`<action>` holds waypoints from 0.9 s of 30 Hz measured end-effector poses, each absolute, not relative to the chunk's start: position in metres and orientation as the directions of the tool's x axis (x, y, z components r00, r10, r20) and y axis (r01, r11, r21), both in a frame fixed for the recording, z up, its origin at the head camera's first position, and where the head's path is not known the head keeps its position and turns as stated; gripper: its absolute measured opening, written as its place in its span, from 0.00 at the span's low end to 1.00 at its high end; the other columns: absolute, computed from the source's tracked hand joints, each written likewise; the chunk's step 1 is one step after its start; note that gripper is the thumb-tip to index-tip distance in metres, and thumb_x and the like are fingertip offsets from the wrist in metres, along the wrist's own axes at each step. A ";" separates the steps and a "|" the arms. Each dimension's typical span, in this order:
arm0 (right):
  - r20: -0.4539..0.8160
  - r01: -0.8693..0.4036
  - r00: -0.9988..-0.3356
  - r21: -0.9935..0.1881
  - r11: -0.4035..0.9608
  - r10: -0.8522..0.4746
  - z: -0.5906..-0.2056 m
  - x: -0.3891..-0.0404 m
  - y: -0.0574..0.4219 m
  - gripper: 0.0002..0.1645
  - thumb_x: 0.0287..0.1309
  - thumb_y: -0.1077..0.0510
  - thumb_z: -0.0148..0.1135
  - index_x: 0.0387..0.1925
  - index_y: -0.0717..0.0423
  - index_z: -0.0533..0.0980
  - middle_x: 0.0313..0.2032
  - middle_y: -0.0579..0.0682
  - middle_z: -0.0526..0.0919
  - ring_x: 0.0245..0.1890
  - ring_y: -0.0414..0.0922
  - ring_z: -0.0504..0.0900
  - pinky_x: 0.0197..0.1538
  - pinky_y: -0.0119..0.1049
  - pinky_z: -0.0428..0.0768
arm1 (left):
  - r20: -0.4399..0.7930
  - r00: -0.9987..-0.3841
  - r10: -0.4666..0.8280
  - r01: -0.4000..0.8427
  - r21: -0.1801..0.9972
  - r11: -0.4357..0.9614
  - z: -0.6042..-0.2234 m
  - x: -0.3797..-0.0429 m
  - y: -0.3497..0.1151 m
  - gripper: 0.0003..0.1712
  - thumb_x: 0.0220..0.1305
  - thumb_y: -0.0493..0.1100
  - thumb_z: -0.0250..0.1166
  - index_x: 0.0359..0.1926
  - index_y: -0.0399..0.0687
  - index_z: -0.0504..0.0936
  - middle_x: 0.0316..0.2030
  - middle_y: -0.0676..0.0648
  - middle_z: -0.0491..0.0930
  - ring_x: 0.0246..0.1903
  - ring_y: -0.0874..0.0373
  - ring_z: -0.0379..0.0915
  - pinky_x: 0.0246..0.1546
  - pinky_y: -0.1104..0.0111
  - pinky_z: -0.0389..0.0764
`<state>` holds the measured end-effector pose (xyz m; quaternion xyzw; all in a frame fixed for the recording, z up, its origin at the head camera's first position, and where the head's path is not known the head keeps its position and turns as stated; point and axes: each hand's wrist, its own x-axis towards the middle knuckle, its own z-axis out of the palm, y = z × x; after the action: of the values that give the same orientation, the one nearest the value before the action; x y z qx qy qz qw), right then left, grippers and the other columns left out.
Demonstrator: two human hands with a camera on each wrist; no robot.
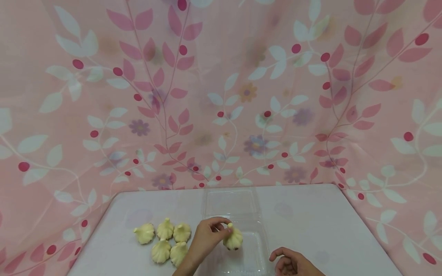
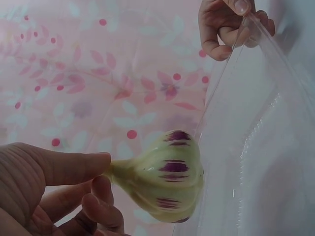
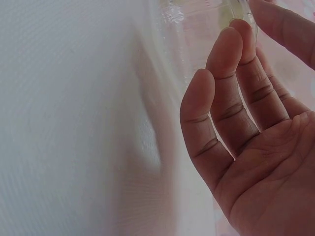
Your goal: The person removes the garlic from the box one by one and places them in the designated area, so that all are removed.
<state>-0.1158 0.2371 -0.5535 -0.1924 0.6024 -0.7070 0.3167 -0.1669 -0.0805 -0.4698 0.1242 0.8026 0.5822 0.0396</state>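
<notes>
My left hand (image 1: 207,235) pinches a garlic bulb (image 1: 233,238) by its stem, between thumb and fingertips. The bulb is pale yellow-green, with purple streaks near its base in the left wrist view (image 2: 170,177). It hangs over a clear plastic container (image 1: 260,245), whose lid (image 1: 231,201) lies folded open toward the back. At the container's right side, my right hand (image 1: 291,262) pinches the rim between thumb and index finger, as the left wrist view shows. The other fingers of the right hand (image 3: 256,123) are loosely bent beside the clear wall.
Several more garlic bulbs (image 1: 161,251) lie grouped on the white table (image 1: 310,218), left of the container and partly behind my left forearm. A pink curtain (image 1: 221,96) with leaf and flower prints hangs behind the table and along its sides.
</notes>
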 end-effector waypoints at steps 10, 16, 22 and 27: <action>-0.095 0.191 -0.730 -0.979 -0.068 -0.676 -0.552 -0.115 0.237 0.20 0.68 0.70 0.51 0.59 0.72 0.64 0.37 0.47 0.82 0.31 0.36 0.79 0.38 0.28 0.77 | 0.080 -0.980 0.183 0.131 0.949 0.287 -0.462 -0.168 -0.101 0.12 0.54 0.42 0.74 0.41 0.44 0.88 0.24 0.50 0.78 0.21 0.64 0.67 0.21 0.74 0.68; -0.089 0.181 -0.728 -0.981 -0.065 -0.680 -0.553 -0.116 0.237 0.22 0.68 0.70 0.51 0.60 0.77 0.61 0.37 0.46 0.82 0.31 0.36 0.79 0.39 0.27 0.77 | 0.050 -0.990 0.129 0.083 0.962 0.261 -0.459 -0.168 -0.112 0.14 0.54 0.41 0.75 0.42 0.43 0.87 0.24 0.49 0.78 0.26 0.61 0.69 0.24 0.74 0.69; -0.084 0.175 -0.731 -0.982 -0.067 -0.678 -0.553 -0.116 0.236 0.19 0.68 0.71 0.51 0.59 0.69 0.66 0.37 0.47 0.82 0.31 0.36 0.79 0.39 0.27 0.77 | 0.036 -0.995 0.090 0.058 0.964 0.261 -0.458 -0.169 -0.120 0.13 0.54 0.42 0.75 0.41 0.44 0.87 0.24 0.49 0.78 0.26 0.61 0.69 0.25 0.73 0.68; -0.081 0.172 -0.732 -0.983 -0.068 -0.676 -0.552 -0.115 0.237 0.19 0.68 0.71 0.52 0.59 0.69 0.66 0.37 0.46 0.82 0.31 0.36 0.79 0.39 0.28 0.78 | 0.040 -0.997 0.070 0.057 0.965 0.257 -0.458 -0.169 -0.127 0.12 0.53 0.40 0.75 0.40 0.44 0.87 0.23 0.48 0.77 0.24 0.61 0.69 0.25 0.73 0.67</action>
<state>-0.1154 0.2374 -0.5525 -0.2060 0.6121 -0.7011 0.3023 -0.1689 -0.1267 -0.4576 0.0401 0.7928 0.6081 0.0053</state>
